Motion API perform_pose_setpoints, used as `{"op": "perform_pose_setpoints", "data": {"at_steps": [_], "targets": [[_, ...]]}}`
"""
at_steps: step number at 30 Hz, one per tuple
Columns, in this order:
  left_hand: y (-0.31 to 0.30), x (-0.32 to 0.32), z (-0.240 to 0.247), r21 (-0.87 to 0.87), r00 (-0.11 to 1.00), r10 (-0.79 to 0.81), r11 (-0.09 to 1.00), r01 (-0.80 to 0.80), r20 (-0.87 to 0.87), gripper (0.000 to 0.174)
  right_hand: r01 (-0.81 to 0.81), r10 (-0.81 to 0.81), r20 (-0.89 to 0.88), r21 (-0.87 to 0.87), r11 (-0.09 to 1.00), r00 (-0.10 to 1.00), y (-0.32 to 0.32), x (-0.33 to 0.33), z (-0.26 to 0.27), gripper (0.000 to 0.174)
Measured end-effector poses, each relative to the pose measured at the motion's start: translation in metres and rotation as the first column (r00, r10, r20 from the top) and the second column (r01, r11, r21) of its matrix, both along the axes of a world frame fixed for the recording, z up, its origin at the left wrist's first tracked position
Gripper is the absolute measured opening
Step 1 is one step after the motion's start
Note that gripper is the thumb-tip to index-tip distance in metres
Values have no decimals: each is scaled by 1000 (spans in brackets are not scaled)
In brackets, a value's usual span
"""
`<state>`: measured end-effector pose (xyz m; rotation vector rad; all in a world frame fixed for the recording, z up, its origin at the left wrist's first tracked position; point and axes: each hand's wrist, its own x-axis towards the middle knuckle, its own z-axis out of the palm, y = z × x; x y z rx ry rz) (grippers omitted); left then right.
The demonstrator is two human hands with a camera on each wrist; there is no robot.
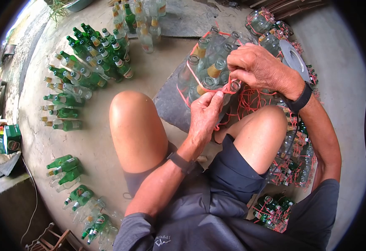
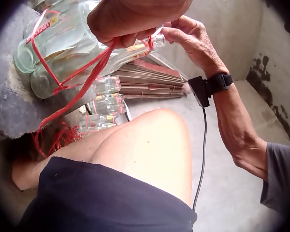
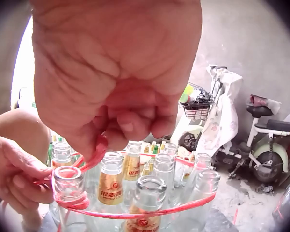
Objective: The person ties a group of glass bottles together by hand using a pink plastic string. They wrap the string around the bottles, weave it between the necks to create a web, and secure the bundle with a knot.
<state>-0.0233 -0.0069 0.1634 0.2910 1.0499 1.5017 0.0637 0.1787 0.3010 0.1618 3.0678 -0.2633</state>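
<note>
A bundle of clear glass bottles, some with gold neck labels, stands on a dark stone slab. Red plastic twine runs around the outer necks and down the sides. At the neck of the nearest corner bottle, my left hand pinches the twine between thumb and forefinger. My right hand is just above that corner, its curled fingers pinching a strand of twine that leads up from the neck. A loose red twine tangle hangs beside the slab, near my foot.
Rows of green bottles stand on the floor to the left, with others lying nearer me. Tied bottle bundles line the right side. Electric scooters stand beyond the slab by the wall. A cable hangs from my right wrist.
</note>
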Motion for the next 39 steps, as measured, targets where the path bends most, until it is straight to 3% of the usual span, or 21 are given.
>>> {"op": "perform_pose_setpoints", "data": {"at_steps": [4, 6, 9, 18, 19, 24, 28, 31, 33, 34, 36, 37, 39], "targets": [[1, 1, 2, 32, 999, 42, 999, -41, -28, 33, 76, -81, -16, -198, 977, 997, 0, 0, -6, 13], [1, 2, 2, 27, 998, 43, 999, -41, -46, 34, 247, -219, 115, -443, 862, 969, 0, -1, -7, 15], [0, 2, 2, 24, 997, 41, 999, -40, -65, 35, 304, -247, 179, -514, 802, 953, -2, -4, -5, 17], [1, 3, 2, 24, 994, 49, 999, -47, -98, 36, 358, -232, 295, -516, 778, 927, 9, -18, 6, 16], [1, 2, 3, 18, 995, 38, 999, -37, -88, 31, 358, -231, 295, -515, 779, 927, 13, -20, 6, 16], [0, 3, -1, 11, 995, 31, 999, -30, -92, 28, 203, -157, 136, -462, 863, 978, 21, -23, 0, 12], [1, 3, -7, 38, 992, 44, 998, -40, -116, 33, 151, -107, 127, -417, 896, 986, 21, -28, 3, 12], [1, 4, -6, 43, 992, 50, 998, -45, -117, 33, 208, -153, 156, -452, 867, 976, 14, -31, 3, 10], [1, 4, -5, 44, 993, 55, 998, -50, -108, 33, 406, -325, 249, -657, 635, 912, 10, -29, -4, 6], [1, 5, -4, 43, 993, 60, 998, -56, -104, 33, 405, -324, 249, -657, 635, 912, 8, -29, -5, 6], [2, 5, -3, 42, 993, 64, 997, -60, -100, 34, 436, -367, 270, -737, 517, 890, 6, -29, -7, 11], [2, 5, -2, 42, 992, 64, 997, -60, -106, 34, 437, -368, 269, -737, 516, 890, 7, -28, -10, 11], [2, 4, -1, 42, 992, 63, 997, -59, -113, 34, 297, -323, 95, -688, 662, 942, 9, -27, -16, 12]]}}
